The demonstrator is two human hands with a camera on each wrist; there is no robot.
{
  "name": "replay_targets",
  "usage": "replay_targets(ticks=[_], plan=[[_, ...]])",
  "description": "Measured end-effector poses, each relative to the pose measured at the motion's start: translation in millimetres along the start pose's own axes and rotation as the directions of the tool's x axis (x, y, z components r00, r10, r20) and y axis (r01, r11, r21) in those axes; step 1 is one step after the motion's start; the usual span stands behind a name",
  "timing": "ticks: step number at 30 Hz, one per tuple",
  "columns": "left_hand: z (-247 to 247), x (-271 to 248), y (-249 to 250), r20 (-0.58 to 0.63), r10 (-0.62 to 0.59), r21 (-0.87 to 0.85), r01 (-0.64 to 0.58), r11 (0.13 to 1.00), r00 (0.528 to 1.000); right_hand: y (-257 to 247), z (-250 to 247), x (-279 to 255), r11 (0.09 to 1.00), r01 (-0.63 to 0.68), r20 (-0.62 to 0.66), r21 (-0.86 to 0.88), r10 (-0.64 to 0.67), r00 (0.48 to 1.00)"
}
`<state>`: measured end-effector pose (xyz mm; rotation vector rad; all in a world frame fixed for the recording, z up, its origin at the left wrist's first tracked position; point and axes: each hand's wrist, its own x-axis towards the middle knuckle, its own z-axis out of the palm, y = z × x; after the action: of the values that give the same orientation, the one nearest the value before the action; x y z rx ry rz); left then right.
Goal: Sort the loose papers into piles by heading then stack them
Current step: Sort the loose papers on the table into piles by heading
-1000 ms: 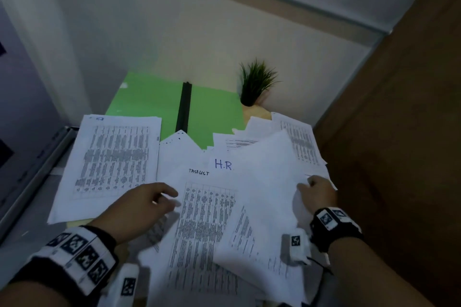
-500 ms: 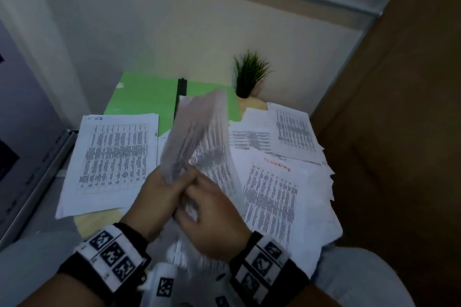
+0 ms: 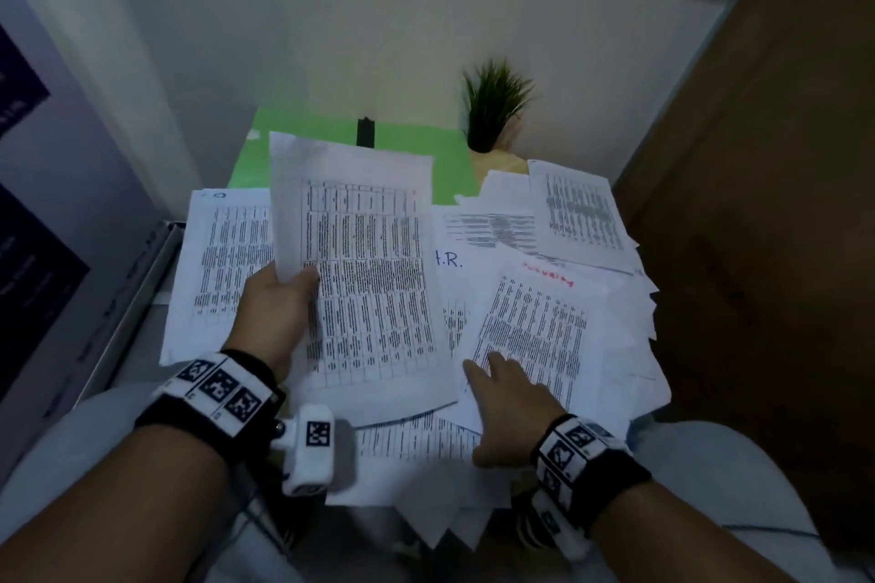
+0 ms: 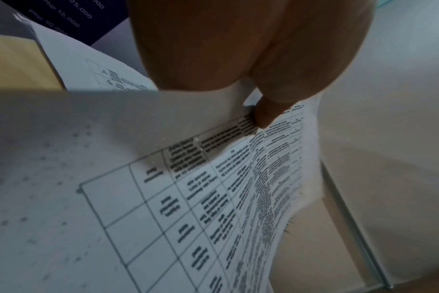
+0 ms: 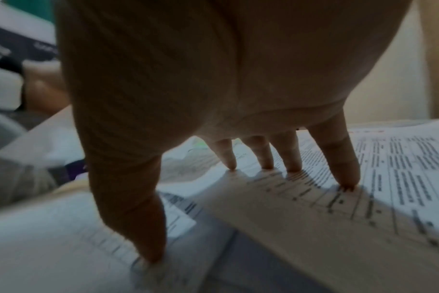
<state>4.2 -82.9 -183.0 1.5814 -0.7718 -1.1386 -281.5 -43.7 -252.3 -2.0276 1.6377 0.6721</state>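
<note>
My left hand (image 3: pixel 279 308) grips a printed table sheet (image 3: pixel 364 270) by its left edge and holds it up over the pile, its top left corner curling; the left wrist view shows my thumb (image 4: pixel 266 113) pinching that sheet (image 4: pixel 213 198). My right hand (image 3: pixel 509 398) lies with straight spread fingers on a sheet with a red heading (image 3: pixel 535 327); the right wrist view shows the fingertips (image 5: pixel 346 178) pressing the paper (image 5: pixel 388 168). Under them a sheet headed "H.R." (image 3: pixel 447 259) peeks out. Loose sheets (image 3: pixel 577 213) cover the small table. One sheet (image 3: pixel 222 260) lies apart at the left.
A green folder (image 3: pixel 412 147) with a black spine lies at the back, beside a small potted plant (image 3: pixel 492 109). A white wall stands behind, a brown panel (image 3: pixel 757 204) at the right, a dark poster (image 3: pixel 28 251) at the left. My knees are below the table edge.
Both hands were leafing through raised papers in the middle. Now the left hand holds one table sheet up alone, and the right hand has gone down flat onto the red-headed sheet.
</note>
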Motion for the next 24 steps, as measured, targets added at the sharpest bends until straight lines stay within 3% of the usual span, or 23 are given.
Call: replay_targets(ticks=[5, 8, 11, 14, 15, 17, 18, 20, 22, 24], plan=[[-3, -6, -8, 0.003, -0.011, 0.090, 0.011, 0.996, 1.000, -4, 1, -3, 0.995, 0.010, -0.230, 0.100, 0.014, 0.973], [-10, -7, -11, -0.005, -0.062, 0.112, 0.063, 0.992, 0.998, 2, -12, -12, 0.931, -0.023, -0.318, 0.364, 0.147, 0.937], [-16, -9, -11, -0.040, -0.087, 0.125, 0.091, 0.988, 0.995, 15, -30, -23, 0.741, 0.038, -0.405, 0.670, 0.323, 0.855], [-14, -14, -12, -0.006, -0.127, 0.149, 0.126, 0.981, 0.992, 14, -47, -38, 0.673, 0.253, -0.606, 0.695, 0.357, 0.711], [-11, -16, -13, 0.018, -0.140, 0.174, 0.135, 0.975, 0.990, 5, -51, -44, 0.604, 0.351, -0.627, 0.715, 0.335, 0.703], [-1, -21, -16, 0.056, -0.157, 0.183, 0.145, 0.972, 0.986, -16, -52, -55, 0.456, 0.505, -0.642, 0.732, 0.217, 0.735], [5, -24, -17, 0.067, -0.167, 0.150, 0.156, 0.976, 0.984, -27, -49, -59, 0.437, 0.539, -0.643, 0.720, 0.129, 0.755], [15, -31, -15, 0.123, -0.212, -0.008, 0.214, 0.977, 0.970, -45, -35, -59, 0.543, 0.559, -0.631, 0.626, -0.068, 0.773], [18, -34, -14, 0.219, -0.249, -0.140, 0.282, 0.949, 0.944, -60, -23, -52, 0.669, 0.599, -0.617, 0.439, -0.260, 0.743], [19, -35, -16, 0.260, -0.221, -0.047, 0.241, 0.969, 0.940, -70, -17, -45, 0.707, 0.647, -0.563, 0.285, -0.423, 0.711]])
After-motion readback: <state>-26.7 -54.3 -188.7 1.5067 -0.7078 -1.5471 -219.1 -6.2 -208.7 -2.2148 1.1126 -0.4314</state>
